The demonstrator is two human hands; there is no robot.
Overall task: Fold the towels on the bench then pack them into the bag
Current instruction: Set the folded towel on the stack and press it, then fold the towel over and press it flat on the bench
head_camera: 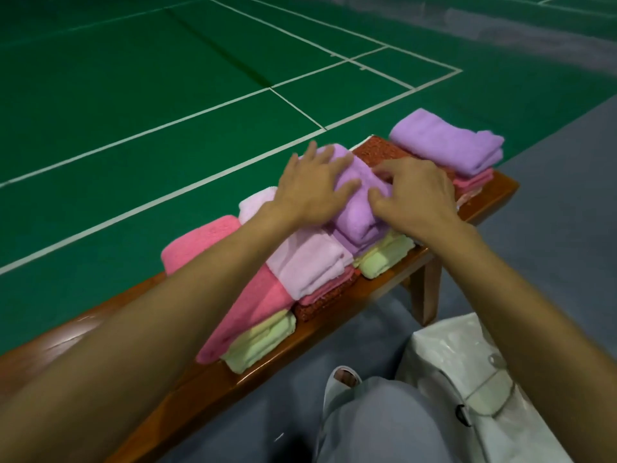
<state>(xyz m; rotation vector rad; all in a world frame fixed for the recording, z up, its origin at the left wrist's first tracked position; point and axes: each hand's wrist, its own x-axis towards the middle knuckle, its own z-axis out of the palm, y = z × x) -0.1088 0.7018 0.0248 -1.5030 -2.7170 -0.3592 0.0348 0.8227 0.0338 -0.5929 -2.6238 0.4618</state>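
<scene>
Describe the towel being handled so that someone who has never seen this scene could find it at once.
Find the long wooden bench beside the green court, covered with stacks of folded towels. On the middle stack lies the purple towel, topmost, under the left hand and right hand. The only other purple towel sits untouched at the bench's far end.

Dim, soft-focus, wide-angle bending at edges

A green court floor [167, 78] fills the far side, marked with white lines [213, 108] that cross and meet at corners. A grey floor [551, 212] borders it on the right and continues along the near side. Low in view, a grey trouser leg [384, 422] ends at a white open-toed slipper [344, 379] on the grey floor.
</scene>
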